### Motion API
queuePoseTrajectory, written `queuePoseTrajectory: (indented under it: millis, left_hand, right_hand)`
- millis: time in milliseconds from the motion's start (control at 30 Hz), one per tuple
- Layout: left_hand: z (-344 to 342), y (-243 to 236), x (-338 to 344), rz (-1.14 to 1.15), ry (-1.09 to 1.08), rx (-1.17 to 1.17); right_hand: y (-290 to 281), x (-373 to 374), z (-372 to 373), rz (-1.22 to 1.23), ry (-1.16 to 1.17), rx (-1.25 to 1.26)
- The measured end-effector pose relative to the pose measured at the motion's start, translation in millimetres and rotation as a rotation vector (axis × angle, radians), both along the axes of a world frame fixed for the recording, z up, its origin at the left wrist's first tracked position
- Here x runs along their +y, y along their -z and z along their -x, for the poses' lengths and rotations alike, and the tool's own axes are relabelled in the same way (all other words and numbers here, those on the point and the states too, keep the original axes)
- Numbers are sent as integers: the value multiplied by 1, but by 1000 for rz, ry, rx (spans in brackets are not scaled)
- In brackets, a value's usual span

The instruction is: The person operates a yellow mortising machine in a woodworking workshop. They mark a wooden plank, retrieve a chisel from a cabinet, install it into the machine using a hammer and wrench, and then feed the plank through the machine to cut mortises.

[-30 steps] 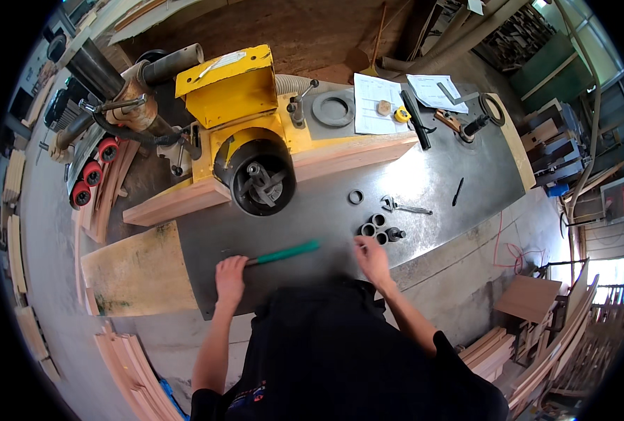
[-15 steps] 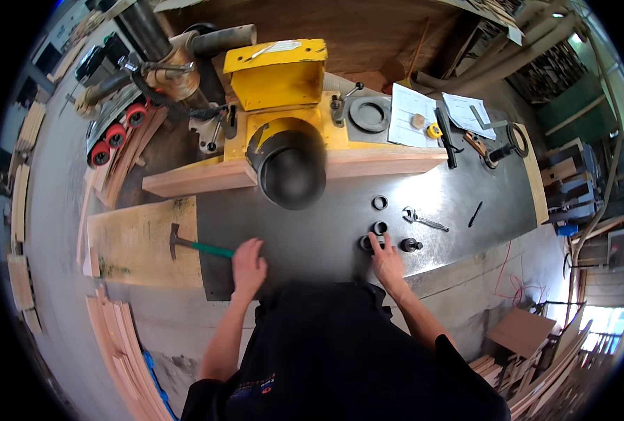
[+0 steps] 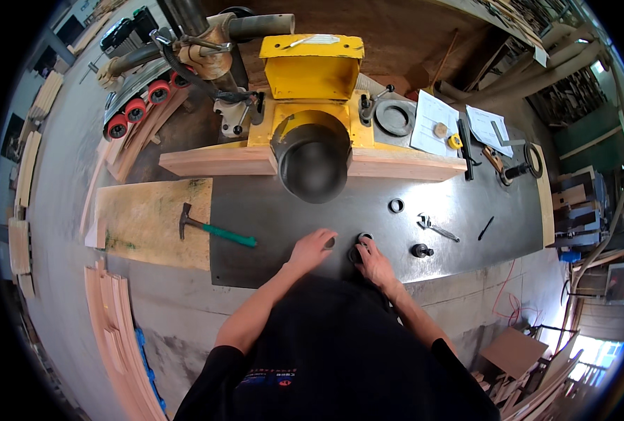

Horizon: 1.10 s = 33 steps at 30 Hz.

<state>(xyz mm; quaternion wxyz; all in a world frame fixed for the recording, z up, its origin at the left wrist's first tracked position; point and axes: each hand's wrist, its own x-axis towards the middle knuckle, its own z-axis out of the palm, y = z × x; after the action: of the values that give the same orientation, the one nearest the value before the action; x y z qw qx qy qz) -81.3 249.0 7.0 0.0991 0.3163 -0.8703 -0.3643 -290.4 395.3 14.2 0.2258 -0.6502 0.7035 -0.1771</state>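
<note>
My left hand is over the dark metal table, fingers closed around a small dark round piece that shows at the fingertips. To its right, my right hand has its fingers closed on a dark metal ring. Another dark round piece lies against that hand, partly covered by it. A separate metal ring rests farther back. Right of the right hand are a dark stepped metal fitting and an adjustable wrench.
A hammer with a green handle lies left. At the back stands a yellow machine hood above a dark blurred round part, between wooden fence boards. Papers, a tape measure and a pen lie right.
My left hand has moved right, away from the hammer handle, and now has a small dark round piece at its fingers. The right hand has closed on a ring and drawn it nearer.
</note>
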Motion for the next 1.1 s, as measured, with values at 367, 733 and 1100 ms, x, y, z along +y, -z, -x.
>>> queuePoseTrajectory:
  millis: [367,733,1100]
  left_hand:
    - [-10,2,1,-124,-133,69]
    - [31,-94,-141,161,-394,288]
    - [57,-126,-213,132,-111,-22]
  right_hand:
    - [3,27,61,-15,414,144]
    - [-22,-32,4,-64,389,27]
    - [-14,-45,2,-172,392,-63]
